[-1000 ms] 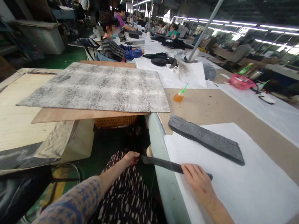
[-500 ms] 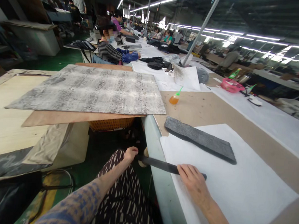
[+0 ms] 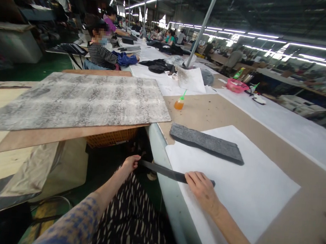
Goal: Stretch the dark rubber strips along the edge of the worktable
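A long, narrow dark strip spans the table's edge, its left part hanging out past it. My left hand pinches the strip's left end, off the table. My right hand is closed over the strip near its right end, just above the white sheet; the thumb is hidden. Beyond my right hand lies a neat stack of grey felt-like strips, partly on the white sheet.
A bottle of orange liquid with a green nozzle stands behind the stack. On the left, a mottled grey board rests over a brown board. A pink basket sits far right. A seated co-worker is across the table.
The whole view has swung to the right, so everything appears shifted left. Both hands keep their hold on the dark strip, with little other visible change.
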Demonstrator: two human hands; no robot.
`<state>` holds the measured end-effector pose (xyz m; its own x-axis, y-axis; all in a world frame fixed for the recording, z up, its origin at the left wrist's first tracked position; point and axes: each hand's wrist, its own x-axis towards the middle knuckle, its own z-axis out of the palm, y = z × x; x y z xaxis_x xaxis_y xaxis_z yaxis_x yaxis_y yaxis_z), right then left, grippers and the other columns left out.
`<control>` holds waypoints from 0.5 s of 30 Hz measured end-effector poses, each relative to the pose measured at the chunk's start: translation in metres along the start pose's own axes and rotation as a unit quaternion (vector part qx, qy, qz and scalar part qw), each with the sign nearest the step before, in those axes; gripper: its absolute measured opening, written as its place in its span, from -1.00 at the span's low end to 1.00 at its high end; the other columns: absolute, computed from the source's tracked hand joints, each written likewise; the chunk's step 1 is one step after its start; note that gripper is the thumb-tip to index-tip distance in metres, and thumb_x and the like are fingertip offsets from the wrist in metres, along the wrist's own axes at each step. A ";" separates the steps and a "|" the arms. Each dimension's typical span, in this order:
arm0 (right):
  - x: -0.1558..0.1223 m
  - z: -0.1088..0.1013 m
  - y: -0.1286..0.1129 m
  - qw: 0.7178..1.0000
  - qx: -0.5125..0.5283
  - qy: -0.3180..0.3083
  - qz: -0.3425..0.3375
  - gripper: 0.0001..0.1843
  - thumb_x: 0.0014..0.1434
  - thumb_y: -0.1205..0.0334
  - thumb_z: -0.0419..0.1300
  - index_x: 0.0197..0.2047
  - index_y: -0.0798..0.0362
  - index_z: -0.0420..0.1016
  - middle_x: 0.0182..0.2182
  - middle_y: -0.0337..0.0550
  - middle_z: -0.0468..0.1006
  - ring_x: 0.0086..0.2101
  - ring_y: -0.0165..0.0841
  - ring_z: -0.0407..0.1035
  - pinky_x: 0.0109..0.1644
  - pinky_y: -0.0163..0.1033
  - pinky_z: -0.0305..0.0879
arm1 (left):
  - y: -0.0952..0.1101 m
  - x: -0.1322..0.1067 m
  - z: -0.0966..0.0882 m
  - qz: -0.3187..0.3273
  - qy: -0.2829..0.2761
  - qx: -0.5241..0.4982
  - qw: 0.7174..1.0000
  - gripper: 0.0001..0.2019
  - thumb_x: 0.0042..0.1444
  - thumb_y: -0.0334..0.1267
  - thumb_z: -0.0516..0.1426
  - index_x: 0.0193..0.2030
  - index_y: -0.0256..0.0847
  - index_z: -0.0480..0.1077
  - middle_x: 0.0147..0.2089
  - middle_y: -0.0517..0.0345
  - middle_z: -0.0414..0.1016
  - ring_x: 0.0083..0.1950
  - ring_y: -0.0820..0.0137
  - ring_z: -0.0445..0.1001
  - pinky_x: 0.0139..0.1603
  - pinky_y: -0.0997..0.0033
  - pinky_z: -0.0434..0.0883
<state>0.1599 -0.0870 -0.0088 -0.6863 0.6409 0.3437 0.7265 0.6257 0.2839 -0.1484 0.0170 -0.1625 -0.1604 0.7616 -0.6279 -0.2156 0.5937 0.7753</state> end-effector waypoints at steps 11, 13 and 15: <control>0.000 -0.003 -0.002 0.999 -0.018 -0.048 0.015 -0.69 0.13 0.58 -0.06 -0.13 0.21 0.39 -0.36 -0.08 0.39 -0.31 -0.31 0.24 -0.22 -0.18 0.18 | 0.031 -0.028 -0.004 0.039 -0.012 -0.038 0.998 -0.91 -0.09 -0.36 0.21 -0.40 -0.30 0.40 -0.51 0.19 0.41 -0.57 0.56 0.30 -0.56 0.59 0.23; 0.000 -0.004 -0.002 0.998 -0.023 -0.049 0.008 -0.70 0.12 0.58 -0.06 -0.14 0.20 0.39 -0.36 -0.09 0.38 -0.32 -0.32 0.23 -0.22 -0.19 0.18 | 0.035 -0.054 0.008 0.092 -0.096 -0.006 0.991 -0.82 -0.17 -0.30 0.28 -0.37 -0.30 0.46 -0.40 0.11 0.49 -0.37 0.44 0.42 -0.37 0.54 0.32; 0.002 -0.005 -0.002 0.999 -0.025 -0.045 0.000 -0.70 0.12 0.58 -0.05 -0.14 0.20 0.39 -0.37 -0.09 0.37 -0.33 -0.32 0.23 -0.22 -0.19 0.17 | 0.034 -0.081 0.027 0.172 -0.246 0.088 0.950 -0.76 -0.11 -0.17 0.26 -0.33 -0.30 0.49 -0.34 0.09 0.51 -0.24 0.36 0.42 -0.23 0.50 0.31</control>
<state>0.1575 -0.0890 -0.0041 -0.6849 0.6799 0.2620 0.7257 0.6040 0.3294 -0.1164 -0.0174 -0.0835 0.2858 0.9223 -0.2600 -0.0611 0.2883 0.9556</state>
